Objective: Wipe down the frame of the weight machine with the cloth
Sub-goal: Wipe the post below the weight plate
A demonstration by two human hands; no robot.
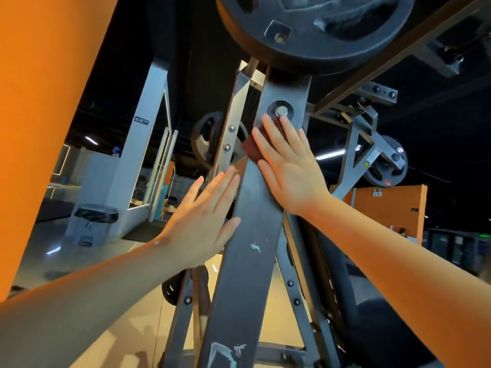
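The weight machine's dark steel frame beam (247, 261) slants up the middle of the head view toward a bolt (281, 111). A dark red cloth (253, 151) lies on the beam just under that bolt, mostly covered. My right hand (288, 168) presses it flat against the beam with straight, spread fingers. My left hand (204, 221) rests on the beam's left edge lower down, fingers straight, thumb lying across the face.
A large black weight plate (313, 27) hangs right above the hands. More plates (385, 166) sit on pegs left and right. An orange pillar (39, 115) fills the left side. A bin (93, 224) stands on the shiny floor behind.
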